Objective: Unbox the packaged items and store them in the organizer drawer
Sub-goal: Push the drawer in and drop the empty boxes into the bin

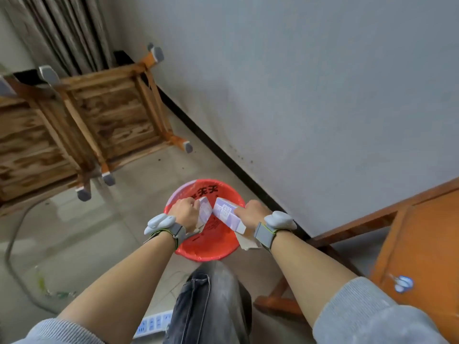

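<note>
Left box (pixel 205 211) gripped by L hand (pixel 184 213), fingers curled round it; right box (pixel 227 214) same w/ R hand (pixel 250 211); both over red bin (pixel 211 247).

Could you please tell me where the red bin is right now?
The red bin stands on the floor, lower centre of the head view, under the left hand and right hand, near the black skirting.
</note>
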`<state>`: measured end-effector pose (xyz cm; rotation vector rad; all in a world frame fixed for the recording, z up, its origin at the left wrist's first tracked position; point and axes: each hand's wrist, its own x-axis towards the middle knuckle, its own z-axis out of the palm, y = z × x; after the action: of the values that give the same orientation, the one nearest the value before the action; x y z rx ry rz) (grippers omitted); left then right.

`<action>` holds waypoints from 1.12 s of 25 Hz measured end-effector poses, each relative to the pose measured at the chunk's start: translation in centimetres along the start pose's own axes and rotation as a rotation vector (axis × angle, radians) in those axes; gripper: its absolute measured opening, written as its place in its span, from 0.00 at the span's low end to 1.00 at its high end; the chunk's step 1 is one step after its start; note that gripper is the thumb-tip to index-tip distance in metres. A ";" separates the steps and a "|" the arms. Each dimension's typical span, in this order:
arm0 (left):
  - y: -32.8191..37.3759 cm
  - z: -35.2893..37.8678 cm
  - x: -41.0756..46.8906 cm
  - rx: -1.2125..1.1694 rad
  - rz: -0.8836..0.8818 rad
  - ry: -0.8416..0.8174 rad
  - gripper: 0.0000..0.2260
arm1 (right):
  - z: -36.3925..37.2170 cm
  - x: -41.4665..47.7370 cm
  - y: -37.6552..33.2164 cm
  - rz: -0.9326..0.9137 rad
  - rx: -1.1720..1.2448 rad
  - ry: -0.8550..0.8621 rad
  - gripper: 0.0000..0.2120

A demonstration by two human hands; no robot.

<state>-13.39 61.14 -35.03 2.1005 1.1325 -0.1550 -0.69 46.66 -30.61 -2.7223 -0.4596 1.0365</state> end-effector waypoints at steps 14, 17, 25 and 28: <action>-7.3 11.3 7.3 0.133 -0.129 -0.252 0.15 | 13.1 11.6 1.1 0.011 -0.098 -0.156 0.22; -7.5 12.3 7.5 0.107 -0.100 -0.316 0.12 | 13.9 12.0 1.4 -0.008 -0.115 -0.227 0.18; -2.8 7.8 6.8 0.139 -0.089 -0.317 0.12 | 8.4 9.5 -0.1 -0.084 -0.081 -0.114 0.13; 0.6 3.8 5.4 0.150 0.006 -0.207 0.10 | 4.8 6.7 -1.3 -0.128 -0.063 -0.028 0.11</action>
<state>-8.83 62.10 -39.70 2.1602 1.0173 -0.4568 0.50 50.60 -37.85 -2.6939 -0.6725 1.0449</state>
